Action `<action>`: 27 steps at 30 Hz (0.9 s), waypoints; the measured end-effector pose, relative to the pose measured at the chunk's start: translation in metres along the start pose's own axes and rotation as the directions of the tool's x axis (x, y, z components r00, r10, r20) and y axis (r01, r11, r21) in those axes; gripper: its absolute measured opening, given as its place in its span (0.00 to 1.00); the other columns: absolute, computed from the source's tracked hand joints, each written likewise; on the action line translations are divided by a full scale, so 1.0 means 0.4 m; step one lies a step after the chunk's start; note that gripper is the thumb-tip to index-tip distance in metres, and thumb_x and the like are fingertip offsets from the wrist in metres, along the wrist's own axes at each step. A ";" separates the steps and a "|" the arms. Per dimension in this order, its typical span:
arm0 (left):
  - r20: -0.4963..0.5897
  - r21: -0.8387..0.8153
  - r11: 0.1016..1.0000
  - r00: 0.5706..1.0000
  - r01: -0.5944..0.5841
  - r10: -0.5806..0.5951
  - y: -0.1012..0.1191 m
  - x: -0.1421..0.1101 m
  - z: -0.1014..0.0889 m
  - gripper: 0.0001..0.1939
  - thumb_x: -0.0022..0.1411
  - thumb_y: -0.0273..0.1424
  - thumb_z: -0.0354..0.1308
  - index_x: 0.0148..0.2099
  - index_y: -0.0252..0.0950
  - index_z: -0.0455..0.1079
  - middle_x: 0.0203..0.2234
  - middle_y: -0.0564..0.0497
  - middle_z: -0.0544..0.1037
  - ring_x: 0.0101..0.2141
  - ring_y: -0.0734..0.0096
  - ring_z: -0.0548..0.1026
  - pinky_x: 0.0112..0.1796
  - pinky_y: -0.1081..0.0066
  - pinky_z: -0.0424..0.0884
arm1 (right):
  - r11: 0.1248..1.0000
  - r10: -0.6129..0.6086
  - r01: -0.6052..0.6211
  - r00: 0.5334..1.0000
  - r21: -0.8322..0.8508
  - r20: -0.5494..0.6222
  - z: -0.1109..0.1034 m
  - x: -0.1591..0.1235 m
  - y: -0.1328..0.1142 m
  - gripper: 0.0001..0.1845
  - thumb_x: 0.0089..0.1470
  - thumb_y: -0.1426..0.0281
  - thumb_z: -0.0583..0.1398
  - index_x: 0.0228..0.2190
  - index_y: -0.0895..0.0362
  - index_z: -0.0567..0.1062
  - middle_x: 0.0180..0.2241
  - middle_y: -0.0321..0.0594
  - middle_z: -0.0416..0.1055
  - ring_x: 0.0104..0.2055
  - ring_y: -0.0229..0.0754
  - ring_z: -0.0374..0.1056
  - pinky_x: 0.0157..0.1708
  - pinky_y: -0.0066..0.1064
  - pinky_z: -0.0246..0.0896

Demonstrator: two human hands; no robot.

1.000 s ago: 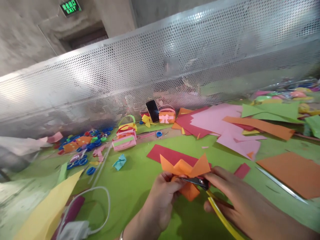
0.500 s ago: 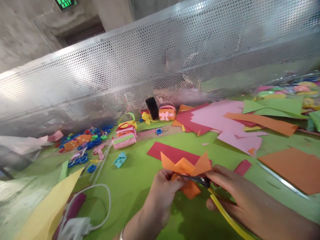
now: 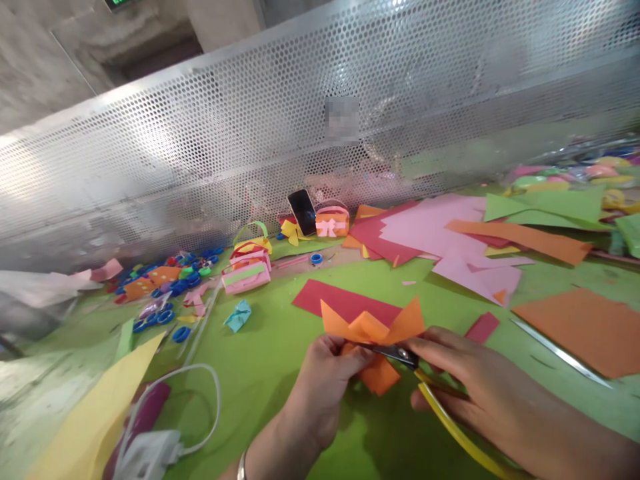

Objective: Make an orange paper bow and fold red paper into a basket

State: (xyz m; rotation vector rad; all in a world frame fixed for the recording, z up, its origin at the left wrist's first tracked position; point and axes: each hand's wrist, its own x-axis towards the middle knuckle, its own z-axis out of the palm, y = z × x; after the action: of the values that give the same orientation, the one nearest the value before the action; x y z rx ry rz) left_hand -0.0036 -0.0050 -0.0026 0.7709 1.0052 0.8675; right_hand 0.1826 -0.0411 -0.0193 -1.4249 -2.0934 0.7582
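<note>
A folded orange paper piece (image 3: 377, 328), with pointed corners sticking up and a flap hanging below, is pinched between the thumb and fingers of my left hand (image 3: 325, 390). My right hand (image 3: 470, 380) grips scissors (image 3: 400, 355) with dark blades and yellow handles. Their blades point left and lie against the paper's narrow middle, close to my left thumb. The blade tips are partly hidden by paper and thumb. Right fingers also touch the paper's right corner. Behind it, a red paper strip (image 3: 315, 298) lies flat on the green table (image 3: 280, 360).
Small paper bags (image 3: 245, 275) and a leaning phone (image 3: 303, 212) stand by the perforated metal screen (image 3: 240, 133). Pink sheets (image 3: 430, 227) are piled at the back right. A metal blade-like tool (image 3: 560, 353) lies beside orange paper (image 3: 585, 327). A white charger (image 3: 150, 453) with cable sits front left.
The scissors and my right hand have shifted slightly left, the blades further in against the orange paper. My left hand keeps its pinch. The view has tilted down a little.
</note>
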 end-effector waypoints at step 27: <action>-0.172 -0.086 0.981 0.973 -0.173 0.157 0.014 0.018 -0.028 0.16 0.31 0.33 0.75 0.25 0.35 0.75 0.25 0.50 0.77 0.28 0.71 0.73 0.30 0.73 0.68 | 0.968 0.215 -0.207 0.975 0.142 -0.044 -0.095 -0.076 0.073 0.19 0.46 0.56 0.63 0.40 0.48 0.78 0.31 0.40 0.75 0.31 0.47 0.72 0.31 0.33 0.69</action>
State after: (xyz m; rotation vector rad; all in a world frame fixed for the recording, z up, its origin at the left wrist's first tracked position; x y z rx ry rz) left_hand -0.0133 0.0055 -0.0045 0.7132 1.0437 1.1323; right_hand 0.2374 -0.0545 -0.0144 -1.5902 -1.8261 0.9119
